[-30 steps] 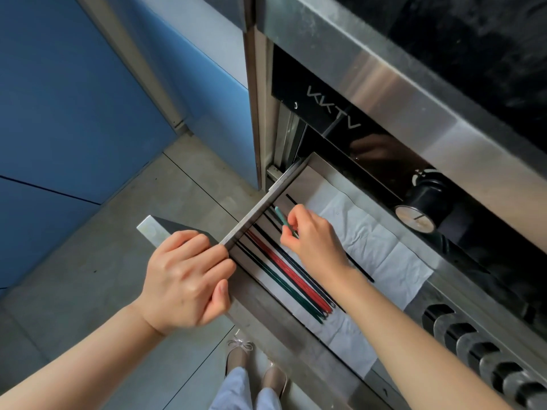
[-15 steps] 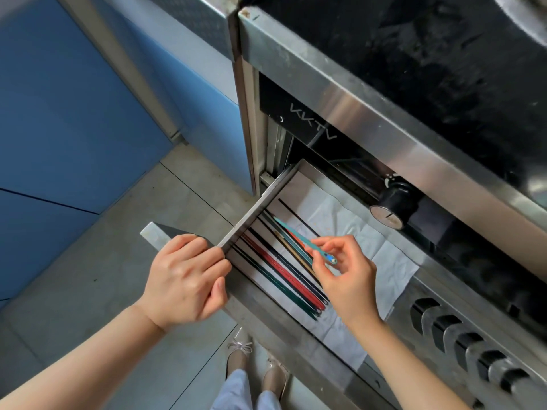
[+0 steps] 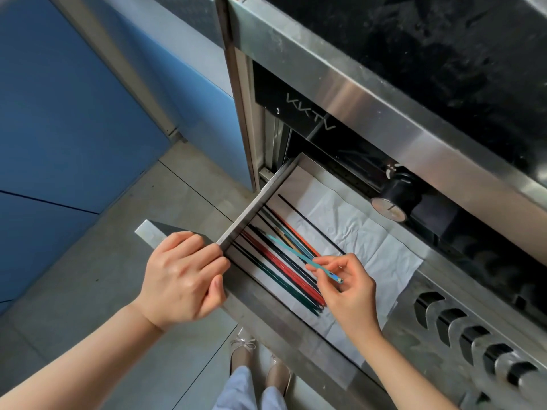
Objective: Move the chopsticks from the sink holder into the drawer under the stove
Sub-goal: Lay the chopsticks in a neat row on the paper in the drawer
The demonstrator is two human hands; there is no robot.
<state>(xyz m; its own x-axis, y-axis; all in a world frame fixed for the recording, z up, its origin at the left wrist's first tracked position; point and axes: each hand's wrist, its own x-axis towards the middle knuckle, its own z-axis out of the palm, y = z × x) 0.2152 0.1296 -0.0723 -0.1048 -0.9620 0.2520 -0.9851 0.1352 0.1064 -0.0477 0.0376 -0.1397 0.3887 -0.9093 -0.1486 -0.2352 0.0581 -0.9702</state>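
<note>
We are looking down at one open drawer (image 3: pixel 266 199) under the stove (image 3: pixel 384 93). Our left hand (image 3: pixel 182 279) is gripping the drawer's front corner, its fingers (image 3: pixel 204 255) curled together over the steel edge. Our right hand (image 3: pixel 346 288) is pinching one light blue chopstick (image 3: pixel 299 257) near its end between thumb and fingertips, holding it tilted just above the others. The remaining chopsticks (image 3: pixel 278 261) are lying in the drawer's left part, side by side along its left wall: we are counting about eight, among them red, orange, dark green and black ones, though they overlap and the exact number is hard to tell. One more black stick (image 3: pixel 310 223) is lying apart, on the white paper liner (image 3: pixel 364 232). One round black knob (image 3: pixel 395 195) is showing above the drawer. Two beige shoes (image 3: pixel 257 359) are standing on the grey floor (image 3: pixel 97 270) below.
</note>
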